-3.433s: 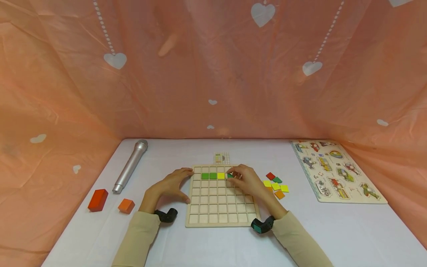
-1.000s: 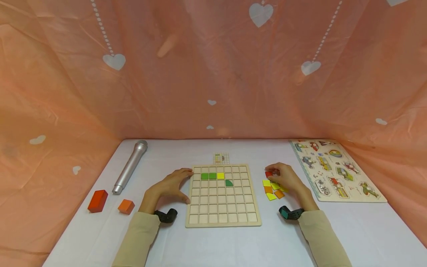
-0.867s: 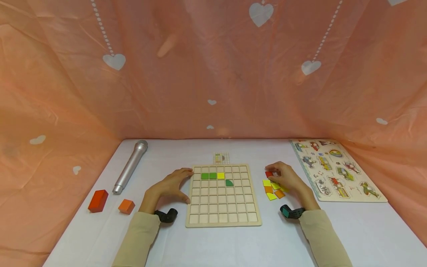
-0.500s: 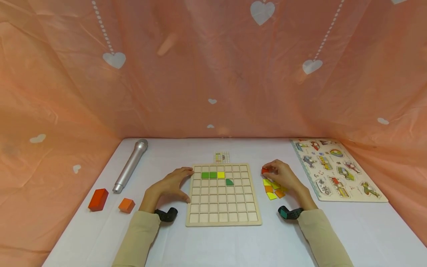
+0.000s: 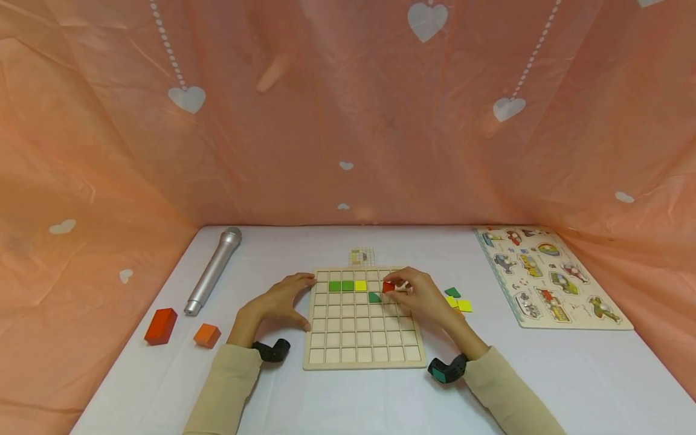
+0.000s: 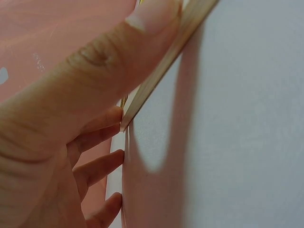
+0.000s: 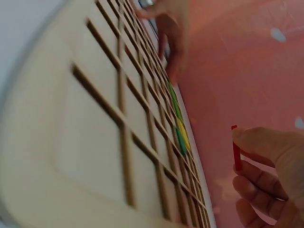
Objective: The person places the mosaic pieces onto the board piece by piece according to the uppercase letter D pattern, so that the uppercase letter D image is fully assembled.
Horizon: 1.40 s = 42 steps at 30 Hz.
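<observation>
My right hand (image 5: 424, 296) pinches a red square tile (image 5: 388, 287) between thumb and fingertips, above the upper right of a wooden grid board (image 5: 348, 366). In the right wrist view the red tile (image 7: 237, 148) is held on edge, clear of the board. Two green square tiles (image 5: 341, 286) and a yellow one (image 5: 360, 286) lie side by side in the second row. A dark green quarter-round tile (image 5: 374, 297) sits one row lower, to their right. My left hand (image 5: 277, 300) rests against the board's left edge, thumb and fingers spread; its thumb (image 6: 152, 19) touches the wooden rim.
Right of the board lie loose yellow tiles (image 5: 464, 306) and a dark green tile (image 5: 452, 292), partly behind my right forearm. A small pattern card (image 5: 361, 257) lies behind the board. Left: a silver microphone (image 5: 214, 270), a red block (image 5: 161, 326), an orange cube (image 5: 207, 335). Far right: a picture puzzle board (image 5: 551, 278).
The right hand has picked the red tile from the loose pile and carried it left over the board. Earlier it let go of the dark green quarter-round tile there. The left hand stays put.
</observation>
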Available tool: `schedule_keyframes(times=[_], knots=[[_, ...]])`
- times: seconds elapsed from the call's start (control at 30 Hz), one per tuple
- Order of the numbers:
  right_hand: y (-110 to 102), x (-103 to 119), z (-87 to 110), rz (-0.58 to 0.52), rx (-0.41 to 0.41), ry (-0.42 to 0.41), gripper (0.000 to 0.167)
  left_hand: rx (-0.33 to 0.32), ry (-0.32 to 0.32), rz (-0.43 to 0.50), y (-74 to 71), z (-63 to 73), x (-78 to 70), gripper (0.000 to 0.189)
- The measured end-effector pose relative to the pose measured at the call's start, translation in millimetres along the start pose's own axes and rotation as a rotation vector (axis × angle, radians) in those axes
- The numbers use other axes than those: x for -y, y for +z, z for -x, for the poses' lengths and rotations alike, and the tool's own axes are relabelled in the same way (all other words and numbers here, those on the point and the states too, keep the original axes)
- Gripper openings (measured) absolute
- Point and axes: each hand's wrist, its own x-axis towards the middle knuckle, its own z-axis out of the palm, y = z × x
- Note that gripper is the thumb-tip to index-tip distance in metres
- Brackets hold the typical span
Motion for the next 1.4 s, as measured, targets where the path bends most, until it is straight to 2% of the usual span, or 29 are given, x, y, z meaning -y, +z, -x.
schedule_keyframes(times=[0.1,0.27,0.57,0.9,1.4], knots=[[9.7,6.6,2.2,-0.053,0.061,0.023,0.021,-0.002,0.003,0.0,-0.4,0.7,-0.5,0.098],[22.0,5.1,5.4,-0.037,0.133,0.008,0.017,0.001,0.007,-0.001,-1.2,1.0,-0.9,0.099],[29.2,-2.6,6.1,0.004,0.128,-0.044,0.013,0.004,-0.001,0.013,-1.8,0.9,-2.1,0.099],[26.9,-2.9,7.7,0.032,0.168,-0.048,0.014,0.006,0.0,0.008,-1.8,0.7,-2.1,0.098],[28.3,-4.3,7.6,0.047,0.16,-0.092,0.013,0.007,0.002,0.014,-1.5,0.5,-1.6,0.098]])
